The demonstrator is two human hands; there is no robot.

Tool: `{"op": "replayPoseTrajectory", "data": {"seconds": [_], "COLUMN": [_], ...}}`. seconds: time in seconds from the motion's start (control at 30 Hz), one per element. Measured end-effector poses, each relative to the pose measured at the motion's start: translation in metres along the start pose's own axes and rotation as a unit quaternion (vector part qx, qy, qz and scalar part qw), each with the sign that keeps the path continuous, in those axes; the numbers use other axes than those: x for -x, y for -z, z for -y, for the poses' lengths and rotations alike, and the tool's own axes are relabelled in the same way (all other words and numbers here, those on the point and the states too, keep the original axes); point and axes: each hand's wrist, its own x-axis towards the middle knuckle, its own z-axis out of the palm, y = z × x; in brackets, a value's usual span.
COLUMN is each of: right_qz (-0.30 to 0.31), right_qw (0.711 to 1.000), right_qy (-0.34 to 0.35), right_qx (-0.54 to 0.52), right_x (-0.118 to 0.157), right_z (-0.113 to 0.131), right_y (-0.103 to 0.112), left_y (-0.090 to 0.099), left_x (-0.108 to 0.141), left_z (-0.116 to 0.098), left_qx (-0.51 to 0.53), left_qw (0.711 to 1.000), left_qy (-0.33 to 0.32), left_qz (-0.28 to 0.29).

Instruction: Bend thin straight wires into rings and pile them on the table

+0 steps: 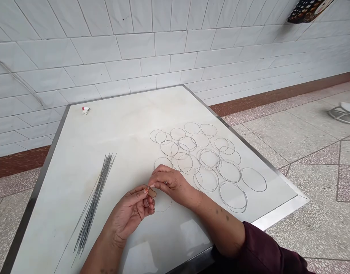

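Observation:
A thin wire ring (163, 211) is pinched between both hands at the near middle of the table. My left hand (132, 209) grips it between thumb and forefinger, its other fingers curled below. From the right, my right hand (173, 184) pinches the wire at the same spot, so the two sets of fingertips almost meet. A small brown piece (152, 193) shows at the fingers; its kind is unclear. Left of my hands lies a bundle of straight thin wires (93, 205). Many wire rings, some overlapping, are spread beyond and right of my right hand, among them a single ring (266, 184).
The white table (129, 133) has a metal edge and stands against a white tiled wall (137, 45). A small red and white object (85, 110) sits at its far left corner. A stool-like item (344, 113) stands on the floor at right.

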Motion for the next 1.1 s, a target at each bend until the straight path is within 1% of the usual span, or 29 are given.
{"op": "replayPoseTrajectory", "data": {"seconds": [0.07, 0.13, 0.27, 0.33, 0.47, 0.63, 0.73, 0.9, 1.1], "right_qz": [0.007, 0.021, 0.041, 0.054, 0.077, 0.097, 0.105, 0.119, 0.132], "right_qw": [1.000, 1.000, 0.999, 0.998, 0.996, 0.994, 0.993, 0.991, 0.988], "right_qy": [0.010, 0.005, -0.025, -0.018, 0.006, 0.024, 0.028, 0.046, 0.068], "right_qx": [-0.011, -0.016, -0.018, -0.003, 0.039, 0.047, 0.046, 0.035, 0.044], "right_x": [0.000, -0.001, -0.001, -0.001, 0.000, 0.000, 0.000, 0.000, 0.000], "right_z": [0.001, 0.003, 0.009, 0.011, 0.014, 0.016, 0.017, 0.019, 0.019], "right_y": [0.002, 0.004, 0.010, 0.011, 0.010, 0.008, 0.008, 0.010, 0.011], "left_y": [-0.001, -0.004, -0.009, -0.010, -0.013, -0.014, -0.013, -0.014, -0.017], "left_x": [0.001, 0.002, 0.003, 0.003, 0.004, 0.005, 0.004, 0.005, 0.006], "left_z": [0.000, 0.000, 0.000, 0.002, 0.006, 0.011, 0.011, 0.009, 0.007], "left_qx": [-0.010, -0.013, 0.042, 0.063, 0.056, 0.062, 0.068, 0.085, 0.078], "left_qw": [1.000, 1.000, 0.997, 0.994, 0.993, 0.991, 0.990, 0.991, 0.992], "left_qy": [-0.009, -0.023, -0.067, -0.083, -0.098, -0.121, -0.123, -0.105, -0.092], "left_qz": [0.000, -0.003, -0.024, -0.028, -0.025, -0.017, -0.008, -0.005, -0.033]}}
